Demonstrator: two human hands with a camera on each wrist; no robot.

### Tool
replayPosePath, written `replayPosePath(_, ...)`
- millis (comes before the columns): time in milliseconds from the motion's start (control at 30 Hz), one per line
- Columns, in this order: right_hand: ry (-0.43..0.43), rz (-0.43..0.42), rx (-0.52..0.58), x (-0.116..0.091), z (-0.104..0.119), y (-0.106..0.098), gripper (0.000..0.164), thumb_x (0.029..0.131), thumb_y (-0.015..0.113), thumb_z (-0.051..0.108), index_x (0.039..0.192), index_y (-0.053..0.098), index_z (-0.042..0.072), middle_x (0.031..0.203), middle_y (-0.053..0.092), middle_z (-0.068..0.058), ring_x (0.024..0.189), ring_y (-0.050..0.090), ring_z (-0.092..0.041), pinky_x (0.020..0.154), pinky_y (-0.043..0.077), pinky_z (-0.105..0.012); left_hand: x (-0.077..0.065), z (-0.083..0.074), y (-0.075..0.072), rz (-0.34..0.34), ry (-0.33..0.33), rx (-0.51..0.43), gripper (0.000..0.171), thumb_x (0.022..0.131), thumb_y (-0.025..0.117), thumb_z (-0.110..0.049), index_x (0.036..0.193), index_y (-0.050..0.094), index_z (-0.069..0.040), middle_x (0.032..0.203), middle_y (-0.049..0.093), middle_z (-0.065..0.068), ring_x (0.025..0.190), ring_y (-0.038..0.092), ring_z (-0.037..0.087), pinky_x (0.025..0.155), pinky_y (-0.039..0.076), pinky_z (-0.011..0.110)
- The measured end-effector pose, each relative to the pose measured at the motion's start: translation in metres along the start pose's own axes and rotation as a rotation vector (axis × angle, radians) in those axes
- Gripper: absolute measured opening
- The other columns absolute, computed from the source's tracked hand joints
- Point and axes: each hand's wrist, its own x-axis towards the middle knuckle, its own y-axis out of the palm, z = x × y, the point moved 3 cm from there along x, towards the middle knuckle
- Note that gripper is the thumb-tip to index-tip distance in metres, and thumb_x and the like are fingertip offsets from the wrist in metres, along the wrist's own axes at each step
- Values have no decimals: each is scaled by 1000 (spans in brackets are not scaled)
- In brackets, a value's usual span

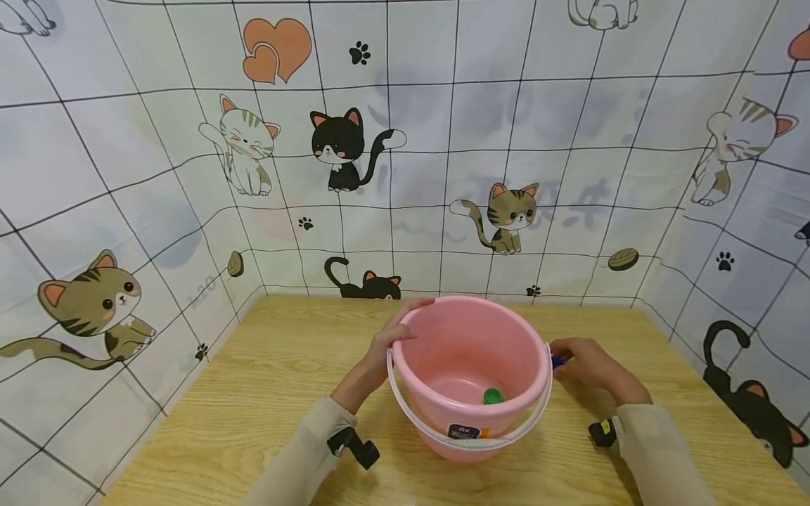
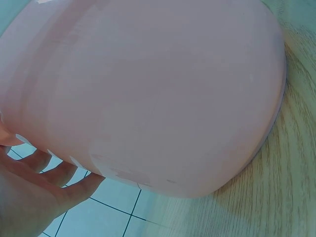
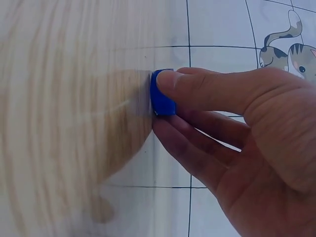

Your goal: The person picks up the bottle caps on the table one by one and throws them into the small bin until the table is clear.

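A pink plastic bucket (image 1: 468, 334) stands on the table, its mouth tipped toward me and its white handle (image 1: 468, 444) hanging down across the front. My left hand (image 1: 387, 341) holds the bucket's left rim, thumb over the edge and the other fingers along the outer wall (image 2: 163, 94). Just right of the bucket, my right hand (image 1: 588, 364) pinches a small blue piece (image 3: 164, 101), which looks like a bottle cap, between thumb and fingers, low over the tabletop. Inside, a small round green cap (image 1: 493, 396) lies on the bucket's bottom.
The wood-grain table (image 1: 304, 365) reaches back to a wall covering (image 1: 418, 176) printed with cats and grid lines, which also rises on both sides. A dark label (image 1: 464, 431) is on the bucket's front. Each wrist wears a small black camera (image 1: 354, 446).
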Motion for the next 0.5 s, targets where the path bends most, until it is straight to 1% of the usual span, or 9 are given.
replayPosePath(167,-19,6,-13,1,1,-1,23,81,81,8,104,76,10,94,74,1,87,67,-16,74,54,-33,0,0,0,-4,-4,10,72,85,43,-18,157,40,-23,153,44,17,125,54,36,93,56,44)
replayPosePath(267,-18,14,-14,0,1,-2,23,81,81,9,104,76,9,94,74,0,86,66,-15,73,54,-33,0,0,0,-5,-7,8,72,85,43,-18,157,40,-23,153,44,17,125,54,37,94,55,47)
replayPosePath(333,-17,21,-8,0,1,-3,23,82,81,9,104,76,8,95,75,-2,87,68,-17,73,56,-34,-1,0,0,-3,-8,9,72,85,43,-18,157,39,-23,153,44,18,126,53,38,95,54,48)
replayPosePath(433,9,34,28,-1,3,-5,22,83,80,9,105,77,8,99,76,-5,91,71,-21,75,58,-35,0,0,0,-3,-7,12,72,85,43,-18,157,39,-23,154,43,18,126,52,40,95,55,47)
replayPosePath(500,10,35,45,0,5,-7,21,84,79,8,105,77,6,100,77,-7,92,72,-24,75,60,-35,0,0,-1,-2,-7,12,72,85,43,-18,157,39,-23,154,43,18,126,52,40,95,55,47)
